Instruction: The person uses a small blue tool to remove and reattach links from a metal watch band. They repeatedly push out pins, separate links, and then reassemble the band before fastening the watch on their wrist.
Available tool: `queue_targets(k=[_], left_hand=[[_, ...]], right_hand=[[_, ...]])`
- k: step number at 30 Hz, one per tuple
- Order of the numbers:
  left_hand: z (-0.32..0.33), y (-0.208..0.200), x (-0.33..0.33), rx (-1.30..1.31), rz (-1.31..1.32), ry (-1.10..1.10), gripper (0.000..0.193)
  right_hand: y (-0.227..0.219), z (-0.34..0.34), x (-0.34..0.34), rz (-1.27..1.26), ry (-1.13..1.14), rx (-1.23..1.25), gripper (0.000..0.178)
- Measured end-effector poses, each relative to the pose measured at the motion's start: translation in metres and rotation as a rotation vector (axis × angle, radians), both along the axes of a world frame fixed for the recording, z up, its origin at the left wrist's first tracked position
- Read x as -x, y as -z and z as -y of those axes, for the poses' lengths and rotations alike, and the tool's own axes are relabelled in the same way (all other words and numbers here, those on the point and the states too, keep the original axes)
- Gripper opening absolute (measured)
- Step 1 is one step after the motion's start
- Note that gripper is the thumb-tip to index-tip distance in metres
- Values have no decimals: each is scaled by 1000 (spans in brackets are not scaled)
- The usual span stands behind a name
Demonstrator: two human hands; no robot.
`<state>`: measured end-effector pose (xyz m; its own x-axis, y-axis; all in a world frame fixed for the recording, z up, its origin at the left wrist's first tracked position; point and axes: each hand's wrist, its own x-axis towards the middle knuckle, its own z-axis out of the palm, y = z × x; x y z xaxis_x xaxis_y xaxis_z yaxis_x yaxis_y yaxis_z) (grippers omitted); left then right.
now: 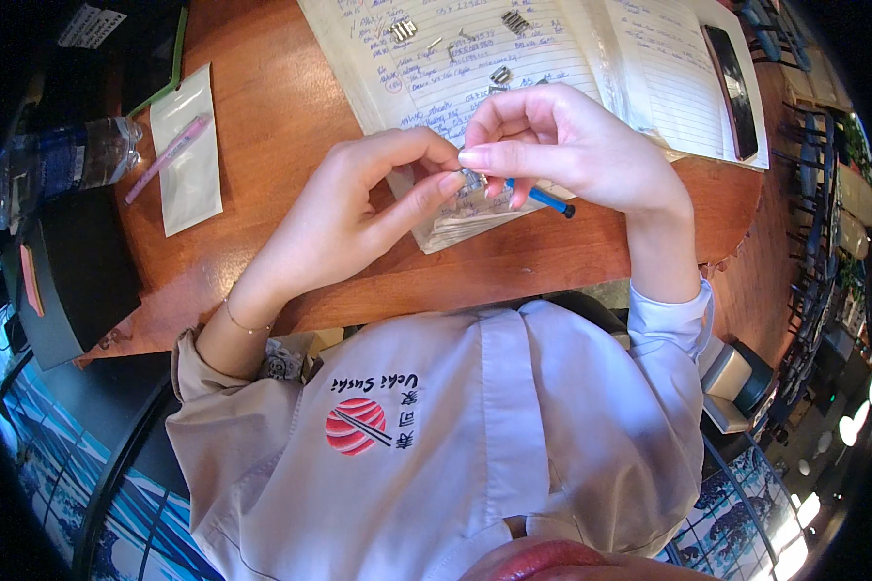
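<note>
- A small, shiny, partly see-through piece (473, 180) sits between both hands' fingertips, above the lined paper notebook (673, 68); its full shape is hidden.
- The left hand (358, 198) pinches it from the left, thumb against forefinger.
- The right hand (581, 150) is curled, thumb and forefinger together at the piece's upper edge; its lower fingers hold a slim blue rod (552, 200) with a black end.
- Ridged metal bits (499, 75) lie beyond the hands, on the paper.
- The wooden table (262, 126) looks smooth and glossy.
</note>
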<state>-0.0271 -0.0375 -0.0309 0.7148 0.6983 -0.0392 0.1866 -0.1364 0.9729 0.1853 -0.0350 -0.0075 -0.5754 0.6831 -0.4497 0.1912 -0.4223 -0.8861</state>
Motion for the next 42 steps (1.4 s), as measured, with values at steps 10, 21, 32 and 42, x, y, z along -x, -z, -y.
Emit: queue_targets(k=[10,21,32,42], left_hand=[[0,0,-1,-77,-11,-26,13],[-2,-3,0,116,-35,-1,13],[0,2,0,114,44,-80,14],[0,3,0,147,40,-88,14]], right_hand=[[-2,5,4,29,237,-232,19],[22,-8,-30,659,541,-821,15],[14,-3,-35,631,504,-733,9],[4,5,-35,689,350,-571,22]])
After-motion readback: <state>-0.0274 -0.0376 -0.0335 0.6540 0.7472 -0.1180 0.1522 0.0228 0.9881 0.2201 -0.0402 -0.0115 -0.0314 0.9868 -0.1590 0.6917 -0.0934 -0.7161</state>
